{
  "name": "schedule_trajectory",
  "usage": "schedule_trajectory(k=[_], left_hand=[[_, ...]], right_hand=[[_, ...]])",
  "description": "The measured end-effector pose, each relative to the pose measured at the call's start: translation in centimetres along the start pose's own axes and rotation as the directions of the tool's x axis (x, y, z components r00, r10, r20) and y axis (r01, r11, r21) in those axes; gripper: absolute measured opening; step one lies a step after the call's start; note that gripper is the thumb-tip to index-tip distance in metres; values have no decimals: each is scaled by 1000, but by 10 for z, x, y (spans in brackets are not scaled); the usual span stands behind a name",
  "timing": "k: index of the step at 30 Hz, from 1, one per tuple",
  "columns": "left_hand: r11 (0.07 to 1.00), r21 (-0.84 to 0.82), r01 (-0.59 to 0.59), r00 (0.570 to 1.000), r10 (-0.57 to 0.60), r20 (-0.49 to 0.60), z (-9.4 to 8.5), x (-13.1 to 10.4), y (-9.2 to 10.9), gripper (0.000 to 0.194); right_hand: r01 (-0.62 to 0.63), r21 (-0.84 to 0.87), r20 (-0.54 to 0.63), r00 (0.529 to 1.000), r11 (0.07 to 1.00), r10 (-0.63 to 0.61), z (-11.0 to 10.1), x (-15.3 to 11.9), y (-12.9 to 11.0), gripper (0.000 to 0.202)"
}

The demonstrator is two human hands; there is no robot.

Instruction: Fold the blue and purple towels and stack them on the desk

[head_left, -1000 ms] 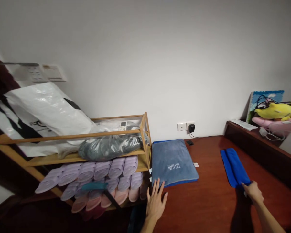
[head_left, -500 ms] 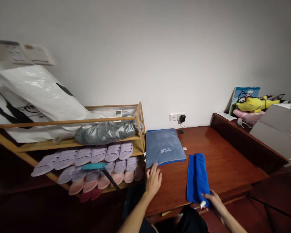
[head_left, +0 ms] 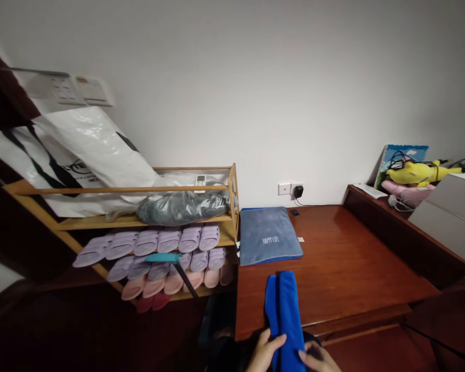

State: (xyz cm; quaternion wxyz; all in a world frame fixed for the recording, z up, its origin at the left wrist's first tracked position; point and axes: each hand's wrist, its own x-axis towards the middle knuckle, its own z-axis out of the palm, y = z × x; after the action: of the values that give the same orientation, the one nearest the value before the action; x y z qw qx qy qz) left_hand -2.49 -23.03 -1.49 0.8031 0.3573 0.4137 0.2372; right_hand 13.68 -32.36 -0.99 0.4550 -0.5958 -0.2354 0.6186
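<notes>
A folded blue cloth (head_left: 290,305) lies lengthwise over the front edge of the brown table (head_left: 344,268), its near end at the bottom of the view. My left hand (head_left: 266,349) grips the cloth's left side, thumb on top. On its right side, my right hand (head_left: 316,357) holds the near part between thumb and fingers. Beyond the cloth, a flat grey-blue piece of fabric marked HAPPY LIFE (head_left: 270,232) rests on the table, with blue edges showing beneath it.
At left stands a wooden rack (head_left: 234,206) with lilac and pink slippers (head_left: 168,240), a white bag (head_left: 96,150) and a plastic-wrapped bundle (head_left: 182,206). A yellow plush toy (head_left: 414,173) lies on the raised ledge at right. A black plug (head_left: 298,191) sits in the wall socket.
The blue cloth has moved left and nearer to me with my right hand. My left hand has left the grey-blue fabric's near edge and taken hold of the cloth. The view has shifted slightly left.
</notes>
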Motion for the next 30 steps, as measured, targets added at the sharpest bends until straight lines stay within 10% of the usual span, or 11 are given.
schedule_trajectory(k=[8,14,20,24,27,30], left_hand=[[995,57,-79,994,74,84,4,-14,-2,62],[971,27,-236,963,230,137,-4,-17,30,66],[809,318,-495,868,474,145,-7,5,85,58],[706,602,-372,883,469,-4,-34,14,79,69],[485,867,-113,842,510,-175,-59,11,55,70],[91,993,-70,725,689,-13,-69,10,35,59]], right_hand=[[68,118,-57,996,991,-62,21,25,-7,46],[440,-152,-120,880,885,-459,40,31,-43,49],[548,-324,-21,811,771,-585,50,66,-113,52],[478,-450,-127,802,754,-584,51,87,-112,57],[435,-601,-199,731,670,-653,60,89,-86,58],[459,-816,67,678,351,-732,78,85,-58,40]])
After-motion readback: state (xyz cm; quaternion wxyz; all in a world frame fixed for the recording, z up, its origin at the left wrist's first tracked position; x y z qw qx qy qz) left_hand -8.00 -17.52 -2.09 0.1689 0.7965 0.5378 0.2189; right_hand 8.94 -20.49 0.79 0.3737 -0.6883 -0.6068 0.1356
